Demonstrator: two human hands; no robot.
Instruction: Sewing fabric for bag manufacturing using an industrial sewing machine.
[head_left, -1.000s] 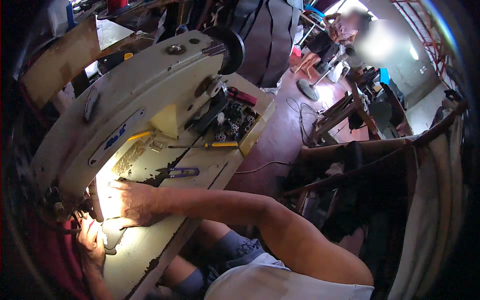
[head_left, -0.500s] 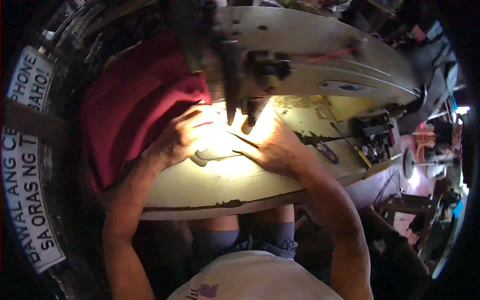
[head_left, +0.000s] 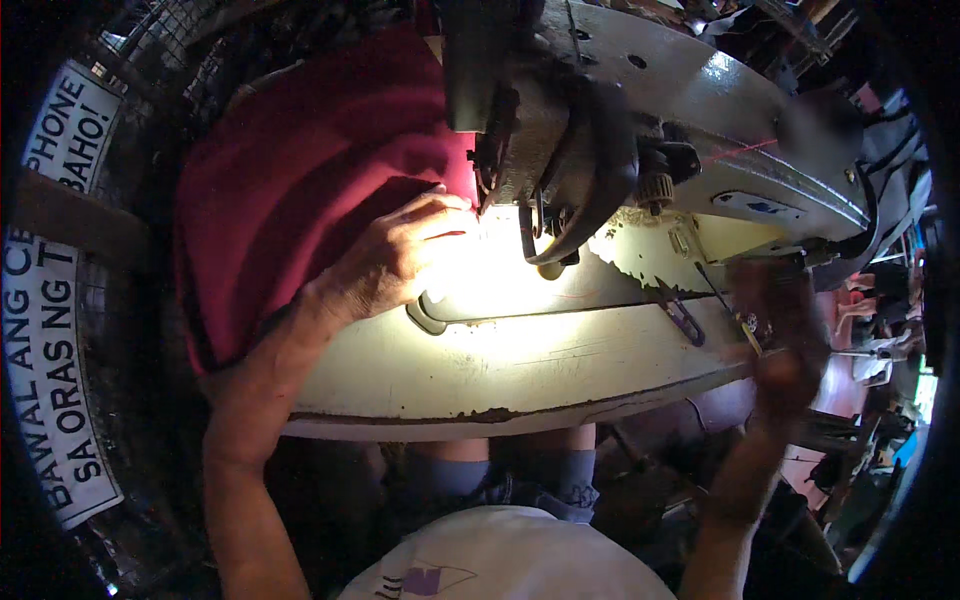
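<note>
Fabric: red cloth (head_left: 300, 170) lay left on worktop (head_left: 520, 370) | my left hand (head_left: 395, 260) pressed it flat, grip apart, beside presser foot (head_left: 545, 262); better kept clear | right hand (head_left: 785, 340) blurred, grip unreadable.

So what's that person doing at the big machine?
A person is sitting at a sewing machine with red cloth piled to its left on the table. The left hand lies on the lit plate beside the cloth, with its fingertips close to the needle part. The right hand is lifted off to the right side, away from the cloth; it is blurred, so what it holds cannot be told. A small pair of snips lies on the table.
</note>
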